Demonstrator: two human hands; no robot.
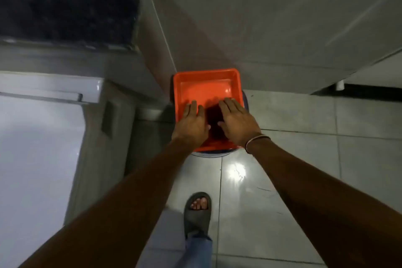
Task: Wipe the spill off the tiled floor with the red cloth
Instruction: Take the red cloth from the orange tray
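Observation:
An orange-red square tub (pixel 206 85) sits on a round dark base (pixel 208 155) by the wall. Both my hands reach into it, palms down with fingers stretched flat. My left hand (pixel 192 123) lies over the tub's near left part and my right hand (pixel 236 122) over its near right part. Between my thumbs is a dark red patch (pixel 214 124). I cannot tell whether it is the red cloth or shadow. The pale tiled floor (pixel 304 159) shows a bright glare (pixel 236 172) and faint dark marks (pixel 264 189). No clear spill stands out.
A white appliance (pixel 32 148) fills the left side, with a dark countertop (pixel 65 2) above it. A grey wall (pixel 272 28) rises behind the tub, with a dark gap (pixel 369 90) at its foot on the right. My foot in a dark sandal (pixel 198 209) stands on the tiles.

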